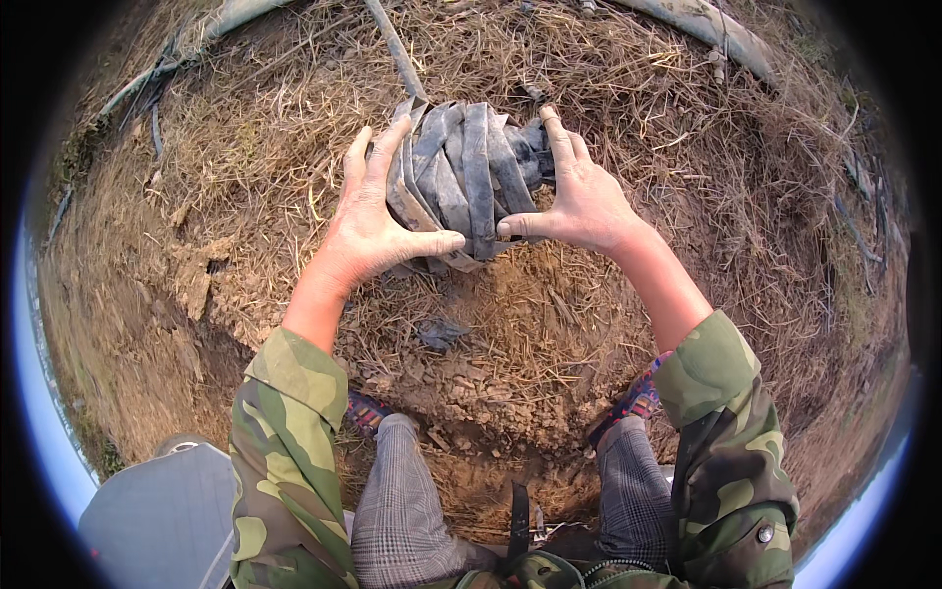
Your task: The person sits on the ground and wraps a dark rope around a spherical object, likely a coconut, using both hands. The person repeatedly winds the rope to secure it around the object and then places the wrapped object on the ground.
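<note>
A thick bundle of wound flat grey-black hose or tape lies on its side on the straw-covered ground before me. My left hand spans its left end, thumb along the near side and fingers at the far edge. My right hand is spread at the right end, its thumb on the wraps and its fingertips beside dark crumpled layers. Both hands hold the bundle between them. From its upper left, a flat grey strip runs away over the straw to the top of the view.
A large pale pipe or hose crosses at the upper right, with small fittings beside it. Another pale tube curves at the upper left. A dark plastic scrap lies on crumbly soil between my feet. A grey panel stands at the lower left.
</note>
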The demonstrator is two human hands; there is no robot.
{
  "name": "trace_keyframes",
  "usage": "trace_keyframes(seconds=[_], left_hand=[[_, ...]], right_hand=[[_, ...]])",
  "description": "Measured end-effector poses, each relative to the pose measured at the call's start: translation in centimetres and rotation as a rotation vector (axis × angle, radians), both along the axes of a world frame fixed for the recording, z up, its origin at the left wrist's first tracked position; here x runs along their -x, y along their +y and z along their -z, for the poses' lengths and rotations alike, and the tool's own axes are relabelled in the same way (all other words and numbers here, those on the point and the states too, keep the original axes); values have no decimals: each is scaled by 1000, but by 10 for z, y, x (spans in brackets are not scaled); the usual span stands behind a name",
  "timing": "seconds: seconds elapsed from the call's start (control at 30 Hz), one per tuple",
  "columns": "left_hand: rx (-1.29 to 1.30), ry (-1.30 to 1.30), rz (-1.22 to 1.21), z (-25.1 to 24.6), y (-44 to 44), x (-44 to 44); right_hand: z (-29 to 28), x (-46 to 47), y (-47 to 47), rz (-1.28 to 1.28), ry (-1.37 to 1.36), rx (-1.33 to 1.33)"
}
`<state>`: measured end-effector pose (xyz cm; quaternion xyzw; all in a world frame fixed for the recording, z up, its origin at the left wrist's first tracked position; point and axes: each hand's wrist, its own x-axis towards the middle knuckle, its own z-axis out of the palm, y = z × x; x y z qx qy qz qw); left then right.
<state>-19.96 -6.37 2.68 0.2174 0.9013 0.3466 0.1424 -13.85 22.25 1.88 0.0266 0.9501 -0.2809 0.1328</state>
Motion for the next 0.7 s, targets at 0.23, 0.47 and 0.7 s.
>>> trace_keyframes(seconds=[0.23, 0.47, 0.7], left_hand=[[5, 55, 118, -24, 15, -51], [5, -214, 502, -21, 27, -166], [-37, -283, 419, 2, 29, -93]], right_hand=[[-22, -80, -7, 98, -2, 102], [-45, -264, 0, 150, -409, 105], [-43, -202, 23, 126, -300, 65]])
